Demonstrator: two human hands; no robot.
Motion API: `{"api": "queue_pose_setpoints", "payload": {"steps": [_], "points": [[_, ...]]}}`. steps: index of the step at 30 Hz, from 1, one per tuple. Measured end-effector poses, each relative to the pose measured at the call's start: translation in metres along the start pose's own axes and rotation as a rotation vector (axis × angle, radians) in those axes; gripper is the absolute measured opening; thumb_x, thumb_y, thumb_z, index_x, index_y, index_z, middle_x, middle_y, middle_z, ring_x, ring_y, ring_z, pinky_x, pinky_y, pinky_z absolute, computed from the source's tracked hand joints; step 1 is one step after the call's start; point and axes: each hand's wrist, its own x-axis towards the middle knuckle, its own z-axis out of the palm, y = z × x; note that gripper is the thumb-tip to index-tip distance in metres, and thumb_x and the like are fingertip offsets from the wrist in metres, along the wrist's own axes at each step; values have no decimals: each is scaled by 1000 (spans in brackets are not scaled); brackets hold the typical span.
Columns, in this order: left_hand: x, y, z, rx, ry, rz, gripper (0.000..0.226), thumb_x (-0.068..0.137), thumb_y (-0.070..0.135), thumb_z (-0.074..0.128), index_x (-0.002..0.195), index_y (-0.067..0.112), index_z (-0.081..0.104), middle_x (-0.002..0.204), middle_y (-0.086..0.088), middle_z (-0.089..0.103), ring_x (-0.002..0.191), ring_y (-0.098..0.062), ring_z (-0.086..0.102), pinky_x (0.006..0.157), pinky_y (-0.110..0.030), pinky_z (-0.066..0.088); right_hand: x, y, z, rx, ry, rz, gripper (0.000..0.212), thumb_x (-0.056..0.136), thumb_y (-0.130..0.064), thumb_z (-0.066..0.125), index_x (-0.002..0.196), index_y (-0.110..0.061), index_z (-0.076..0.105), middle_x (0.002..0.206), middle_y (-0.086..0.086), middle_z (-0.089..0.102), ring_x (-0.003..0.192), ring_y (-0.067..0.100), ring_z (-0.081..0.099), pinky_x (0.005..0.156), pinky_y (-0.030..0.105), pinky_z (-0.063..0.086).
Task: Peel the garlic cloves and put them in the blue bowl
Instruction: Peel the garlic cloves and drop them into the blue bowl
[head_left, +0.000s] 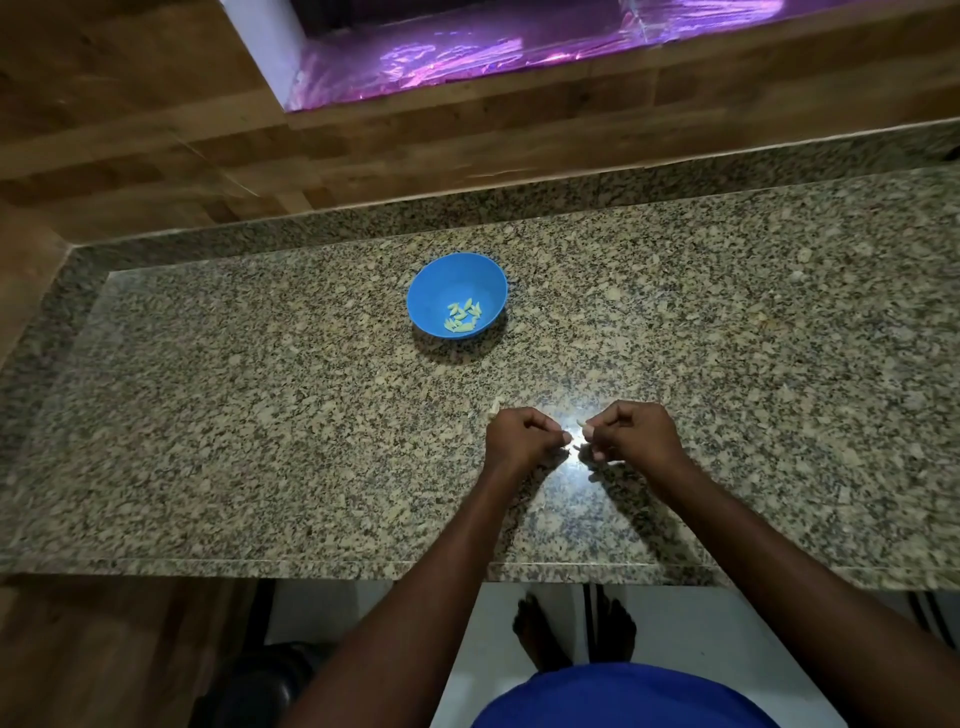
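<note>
Both hands hover low over the near middle of the counter, fists loosely curled and knuckles up, almost touching. Largest of all is the counter (260, 415), one long speckled granite slab under everything. Two bare forearms reach over its near edge. One blue bowl (456, 295) stands on it, well beyond the hands and a little to their left. The left hand (522, 435) is closed with thumb and fingertip pinched together; what they pinch is too small to tell. The right hand (631, 432) is closed narrowly on one pale garlic clove (583, 424), whose tip pokes out toward the left hand. Inside the bowl lies a small heap of peeled cloves (464, 315), roughly ten, too tightly clustered to count exactly. One pale scrap (495, 407) lies on the granite just behind the left hand.
</note>
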Motion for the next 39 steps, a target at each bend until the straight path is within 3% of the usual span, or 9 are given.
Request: {"api": "queue_pose_setpoints", "payload": {"steps": [3, 6, 12, 17, 21, 29, 32, 37, 39], "points": [[0, -1, -2, -8, -31, 32, 11, 82, -2, 79, 90, -5, 72, 72, -14, 72, 56, -15, 69, 50, -22, 54, 2, 0, -2, -8, -33, 11, 11, 80, 0, 79, 79, 4, 69, 67, 27, 68, 56, 31, 66, 63, 49, 59], [-2, 2, -3, -86, -135, 54, 9, 91, -1, 68, 97, 2, 74, 87, -26, 73, 69, -27, 66, 61, -32, 61, 0, -2, -4, 6, -59, -2, 8, 82, 3, 77, 82, 7, 70, 71, 28, 69, 63, 42, 69, 63, 42, 59], [0, 3, 1, -92, -135, 95, 14, 90, 7, 74, 97, -5, 73, 81, -28, 71, 62, -22, 65, 60, -29, 59, -5, -11, -7, -128, -99, -95, 8, 84, -1, 77, 80, 5, 72, 68, 21, 72, 57, 32, 71, 59, 43, 59], [1, 5, 4, -131, -171, 144, 10, 91, 4, 72, 97, -3, 73, 82, -18, 72, 65, -17, 66, 67, -29, 58, -4, -17, -12, 254, -189, 202, 5, 88, 7, 65, 87, 10, 69, 73, 18, 71, 63, 22, 62, 57, 25, 57], [-2, 7, 7, -123, -175, 192, 6, 92, 5, 71, 95, 0, 72, 82, -21, 70, 67, -19, 65, 66, -30, 59, 2, -15, -14, 554, -287, 462, 13, 94, 7, 52, 90, 8, 64, 69, 11, 65, 52, 11, 60, 47, 16, 52], [-7, 3, 10, -136, -156, 209, 7, 93, 6, 70, 94, -1, 70, 81, -21, 68, 65, -17, 62, 60, -26, 56, -2, -12, -14, 783, -384, 664, 11, 83, 5, 55, 90, 7, 64, 66, 11, 61, 46, 12, 58, 40, 18, 50], [-8, 1, 11, -157, -126, 89, 11, 94, 2, 67, 98, -7, 70, 74, -13, 69, 58, -11, 62, 59, -23, 55, -8, -13, -9, 562, -285, 491, 11, 94, 8, 53, 88, 6, 63, 67, 12, 63, 47, 11, 57, 43, 19, 51], [-11, 13, 5, -353, -209, -284, 8, 94, -5, 60, 91, -5, 68, 68, -9, 68, 54, -11, 63, 54, -20, 55, -18, -13, -2, -417, 20, -279, 15, 87, -5, 72, 75, -9, 65, 63, -1, 66, 49, 4, 59, 49, 22, 43], [-9, 19, 1, -401, -240, -375, 12, 96, -7, 55, 91, -6, 66, 67, -9, 68, 52, -11, 64, 54, -20, 57, -21, -10, 1, -628, 75, -474, 18, 87, -7, 71, 75, -13, 60, 63, -5, 60, 54, 5, 54, 49, 23, 36]]}}
